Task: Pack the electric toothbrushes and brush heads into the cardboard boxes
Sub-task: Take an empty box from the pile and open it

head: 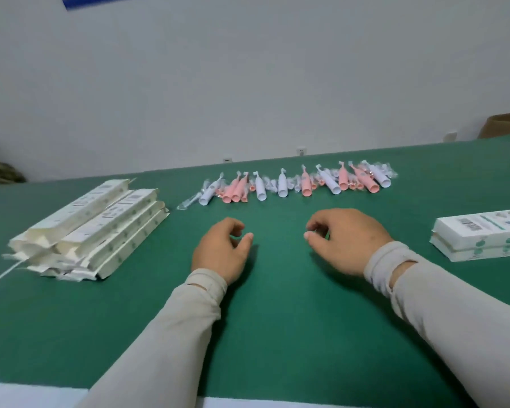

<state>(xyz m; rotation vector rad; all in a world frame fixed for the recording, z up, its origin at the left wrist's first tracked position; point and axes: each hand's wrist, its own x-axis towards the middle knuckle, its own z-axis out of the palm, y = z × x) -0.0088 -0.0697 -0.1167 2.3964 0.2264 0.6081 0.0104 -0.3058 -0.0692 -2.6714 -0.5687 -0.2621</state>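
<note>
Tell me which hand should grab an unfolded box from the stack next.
Left, probably. The left hand hovers empty, nearer the stack of flat cardboard boxes at the table's left. The right hand, also empty, sits closer to the toothbrushes.

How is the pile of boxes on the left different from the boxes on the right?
The left pile holds more boxes, loosely heaped, with end flaps open; the right stack is just two boxes, squarely stacked and looking closed. The left boxes look plain cream; the right ones are whiter with green print. Both are long, narrow cartons on the green table.
</note>
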